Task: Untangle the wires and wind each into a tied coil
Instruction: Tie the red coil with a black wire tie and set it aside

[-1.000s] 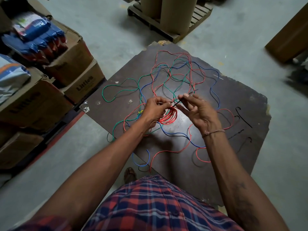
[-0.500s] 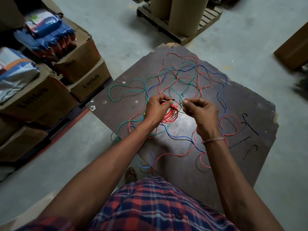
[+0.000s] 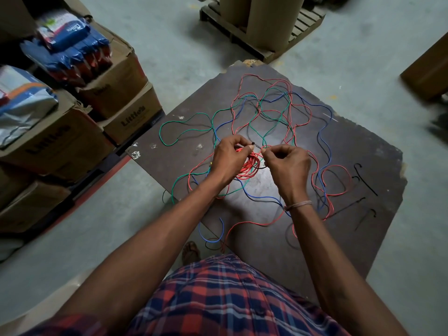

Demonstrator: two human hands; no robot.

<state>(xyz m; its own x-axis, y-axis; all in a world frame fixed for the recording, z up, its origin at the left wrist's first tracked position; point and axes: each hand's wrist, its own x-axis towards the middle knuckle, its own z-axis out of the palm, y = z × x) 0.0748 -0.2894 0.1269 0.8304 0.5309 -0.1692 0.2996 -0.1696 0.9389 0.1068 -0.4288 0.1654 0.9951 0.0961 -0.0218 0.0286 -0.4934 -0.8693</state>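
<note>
Big dark board (image 3: 363,166) on the floor, w/ loose red, green & blue wires (image 3: 266,105) sprawled all over it, still tangled. Spare black ties (image 3: 366,180) parked off to the right edge. Small red coil (image 3: 249,167) held up between both hands, just above board center. Left hand (image 3: 229,161) clamped round the coil, fingertips pinching one end of a black tie (image 3: 253,143). Right hand (image 3: 287,167) curled, pinching the other end, prob mid-cinch. Best bet imo: kept the loops squeezed flat in the left, pulled the tie snug w/ the right, no slack or the coil springs open.
</note>
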